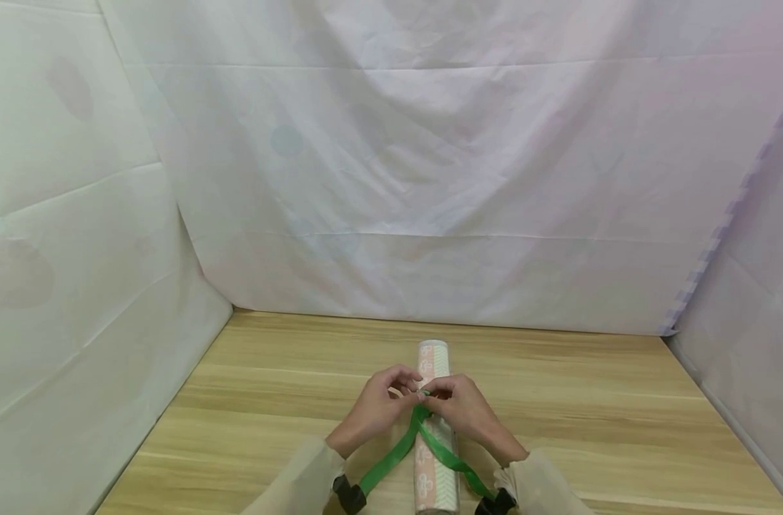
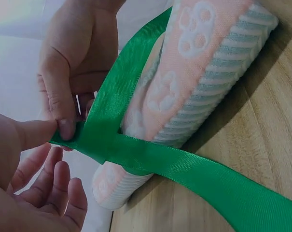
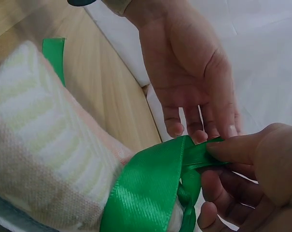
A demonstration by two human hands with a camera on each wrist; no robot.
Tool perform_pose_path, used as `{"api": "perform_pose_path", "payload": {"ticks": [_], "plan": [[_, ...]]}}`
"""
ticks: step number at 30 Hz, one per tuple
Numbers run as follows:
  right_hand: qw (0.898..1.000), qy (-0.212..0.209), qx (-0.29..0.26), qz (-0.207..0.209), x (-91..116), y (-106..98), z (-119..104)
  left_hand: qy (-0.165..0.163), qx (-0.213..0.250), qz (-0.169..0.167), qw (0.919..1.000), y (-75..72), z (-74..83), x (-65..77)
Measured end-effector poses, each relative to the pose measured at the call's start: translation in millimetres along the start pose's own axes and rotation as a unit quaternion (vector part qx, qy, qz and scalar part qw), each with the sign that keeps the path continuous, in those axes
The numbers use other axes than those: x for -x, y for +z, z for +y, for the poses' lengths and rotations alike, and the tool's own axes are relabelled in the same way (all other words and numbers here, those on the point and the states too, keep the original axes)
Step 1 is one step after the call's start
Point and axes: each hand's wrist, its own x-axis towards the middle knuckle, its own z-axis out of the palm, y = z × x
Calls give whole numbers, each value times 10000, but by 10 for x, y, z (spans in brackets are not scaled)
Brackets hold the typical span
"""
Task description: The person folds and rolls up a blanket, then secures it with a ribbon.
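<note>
A rolled towel (image 1: pixel 434 361), pink and white with pale raised patterns, lies lengthwise on the table. A green satin ribbon (image 1: pixel 391 458) is looped around it, crossing on top, with two tails running toward the near side. Over the crossing, my left hand (image 1: pixel 381 402) and right hand (image 1: pixel 463 406) meet. In the right wrist view, the right hand (image 3: pixel 261 174) pinches a folded bit of ribbon (image 3: pixel 196 155) between thumb and fingers. The left hand (image 2: pixel 22 179) pinches the ribbon's folded tip (image 2: pixel 68 137) beside the right thumb; its other fingers are loosely bent.
The wood-grain table (image 1: pixel 288 379) stretches to both sides of the towel. White cloth (image 1: pixel 430 179) hangs behind the table, with more along the left and right edges. Dark camera mounts (image 1: pixel 349 493) sit at both wrists, close to the ribbon tails.
</note>
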Motion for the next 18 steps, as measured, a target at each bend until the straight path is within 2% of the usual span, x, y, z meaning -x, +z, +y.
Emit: {"api": "perform_pose_path", "payload": {"ticks": [9,14,18], "plan": [[9998,106,158,86,58,-10,-32,-94,63,152,9998,13,-41,-39],[9978,256,611,90,161,46,-65,-259,658,156,9974,8,-60,-46],[9947,264,978,193,219,121,-66,-357,1192,-61,9922,9,-75,-57]]}}
